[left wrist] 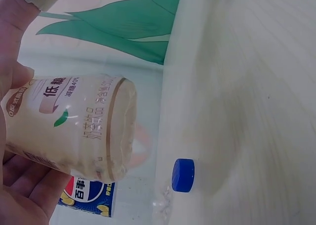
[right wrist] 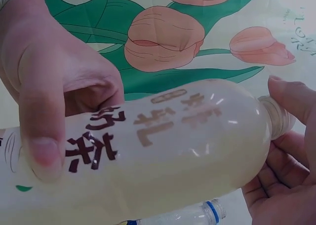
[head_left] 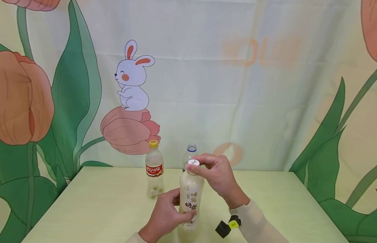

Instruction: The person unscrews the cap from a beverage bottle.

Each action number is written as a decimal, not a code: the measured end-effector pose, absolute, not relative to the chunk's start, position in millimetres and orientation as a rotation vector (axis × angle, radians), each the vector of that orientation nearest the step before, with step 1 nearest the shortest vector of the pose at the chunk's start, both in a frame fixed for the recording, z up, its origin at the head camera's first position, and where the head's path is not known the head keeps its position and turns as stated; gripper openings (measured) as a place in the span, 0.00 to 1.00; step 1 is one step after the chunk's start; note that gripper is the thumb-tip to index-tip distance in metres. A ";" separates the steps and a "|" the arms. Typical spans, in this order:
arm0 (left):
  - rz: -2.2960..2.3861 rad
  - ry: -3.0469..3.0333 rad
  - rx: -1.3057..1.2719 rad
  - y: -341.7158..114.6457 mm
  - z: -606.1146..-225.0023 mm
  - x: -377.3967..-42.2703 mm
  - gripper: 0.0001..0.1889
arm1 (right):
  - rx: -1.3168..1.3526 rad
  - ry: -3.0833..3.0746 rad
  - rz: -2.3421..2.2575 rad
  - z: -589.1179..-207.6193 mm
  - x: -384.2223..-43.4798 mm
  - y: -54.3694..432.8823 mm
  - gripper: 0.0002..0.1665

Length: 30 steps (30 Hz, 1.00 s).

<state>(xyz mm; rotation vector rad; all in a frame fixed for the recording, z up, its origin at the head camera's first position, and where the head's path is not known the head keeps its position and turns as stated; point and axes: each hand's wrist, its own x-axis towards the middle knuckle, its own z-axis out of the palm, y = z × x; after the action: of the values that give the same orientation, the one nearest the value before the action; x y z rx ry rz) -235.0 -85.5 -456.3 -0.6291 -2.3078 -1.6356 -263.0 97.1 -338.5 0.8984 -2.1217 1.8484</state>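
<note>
A milk tea bottle [head_left: 192, 189] with pale contents and a white cap [head_left: 193, 162] stands upright between the two hands. My left hand [head_left: 167, 211] grips its body, the thumb lying across the front label. At the top, the right hand [head_left: 220, 175] pinches the cap between thumb and fingers. In the right wrist view, the fingers hide most of the cap, and the bottle's neck [right wrist: 271, 117] shows beside them. From the left wrist, the bottle's base [left wrist: 123, 131] appears raised off the tabletop.
Behind the milk tea stands an uncapped Pepsi bottle [head_left: 189, 155], partly hidden. A blue cap [left wrist: 183, 175] lies on the table [head_left: 94, 202] near it. To the left is a Coca-Cola bottle [head_left: 154, 158] with a yellow cap. A printed curtain [head_left: 191, 84] hangs behind the table.
</note>
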 end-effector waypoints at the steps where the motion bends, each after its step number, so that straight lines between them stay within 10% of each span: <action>1: -1.648 -2.301 -0.637 -85.8 -456.3 -234.8 0.21 | 0.908 -2.123 1.852 -338.4 -263.4 97.5 0.15; 30: -1.594 -2.349 -0.675 -89.2 -449.7 -237.1 0.24 | 0.699 -2.131 1.970 -340.9 -263.6 96.4 0.15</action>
<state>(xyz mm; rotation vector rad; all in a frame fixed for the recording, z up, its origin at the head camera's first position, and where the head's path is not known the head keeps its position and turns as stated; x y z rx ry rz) -237.1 -89.2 -449.7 -0.6753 -2.3486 -1.5938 -263.6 96.4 -340.9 0.6990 -2.1306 1.9703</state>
